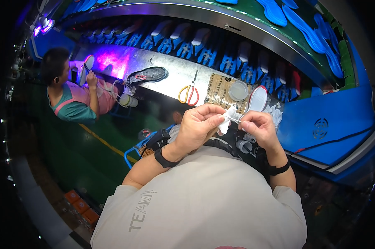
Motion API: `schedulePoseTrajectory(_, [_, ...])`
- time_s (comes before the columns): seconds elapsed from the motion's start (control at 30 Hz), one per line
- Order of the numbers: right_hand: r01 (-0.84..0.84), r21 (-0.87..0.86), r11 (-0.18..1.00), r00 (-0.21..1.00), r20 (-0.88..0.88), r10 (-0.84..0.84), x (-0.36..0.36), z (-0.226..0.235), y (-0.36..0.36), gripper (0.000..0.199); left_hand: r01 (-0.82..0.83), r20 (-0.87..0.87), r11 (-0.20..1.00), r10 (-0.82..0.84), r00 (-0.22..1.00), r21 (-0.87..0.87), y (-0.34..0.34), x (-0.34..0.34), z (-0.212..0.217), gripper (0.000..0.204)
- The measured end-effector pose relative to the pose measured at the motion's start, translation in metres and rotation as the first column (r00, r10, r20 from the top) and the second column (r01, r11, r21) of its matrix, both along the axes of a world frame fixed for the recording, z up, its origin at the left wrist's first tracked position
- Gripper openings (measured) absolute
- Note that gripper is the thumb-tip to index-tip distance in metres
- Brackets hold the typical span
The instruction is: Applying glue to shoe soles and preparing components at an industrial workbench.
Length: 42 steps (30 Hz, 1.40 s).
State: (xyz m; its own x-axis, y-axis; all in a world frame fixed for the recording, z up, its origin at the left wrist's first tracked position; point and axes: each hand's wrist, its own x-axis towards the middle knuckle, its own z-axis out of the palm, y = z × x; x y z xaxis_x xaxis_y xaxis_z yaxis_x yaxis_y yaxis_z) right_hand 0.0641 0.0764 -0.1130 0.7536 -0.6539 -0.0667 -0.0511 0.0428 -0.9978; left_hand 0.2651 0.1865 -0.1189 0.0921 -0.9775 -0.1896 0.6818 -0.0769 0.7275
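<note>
My left hand (200,124) and my right hand (256,126) meet in front of my chest, both pinching a small white wad of cloth or tissue (228,119) wrapped around a thin stick. Each wrist wears a black band. Just beyond the hands, on the metal bench (175,72), lie a white shoe sole with a red edge (257,98), a clear round lid or dish (238,90) on a brown card, and scissors with yellow and red handles (189,92).
A dark shoe upper (148,74) lies further left on the bench. A row of blue shoe holders with soles (196,45) runs along a curved conveyor behind. Another person (71,93) sits at the left handling a sole. A blue machine housing (324,122) is at my right.
</note>
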Motion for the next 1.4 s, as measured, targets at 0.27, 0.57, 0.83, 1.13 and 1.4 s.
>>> schedulePoseTrajectory(0.27, [-0.009, 0.292, 0.956, 0.988, -0.146, 0.054, 0.019, 0.016, -0.016, 0.021, 0.272, 0.207, 0.956, -0.289, 0.935, 0.107, -0.006, -0.004, -0.003, 0.016])
schedulePoseTrajectory(0.57, [-0.128, -0.56, 0.818, 0.966, -0.257, -0.025, 0.022, 0.042, 0.025, 0.012, 0.103, 0.313, 0.992, -0.122, 0.942, 0.077, -0.005, 0.0, -0.003, 0.015])
schedulePoseTrajectory(0.83, [-0.107, 0.289, 0.951, 0.992, -0.036, 0.123, 0.016, 0.021, 0.008, 0.017, 0.212, -0.109, 0.973, -0.221, 0.969, -0.088, 0.006, 0.011, -0.004, 0.018])
schedulePoseTrajectory(1.13, [-0.008, -0.734, 0.679, 0.978, -0.147, -0.148, 0.037, 0.043, 0.034, 0.011, 0.081, 0.89, 0.891, 0.432, 0.145, -0.446, 0.008, -0.007, 0.011, 0.019])
schedulePoseTrajectory(1.4, [0.019, -0.631, 0.775, 0.999, 0.052, 0.017, 0.016, 0.015, 0.034, 0.005, 0.208, 0.591, 0.573, 0.806, 0.033, -0.793, 0.01, 0.004, 0.012, 0.032])
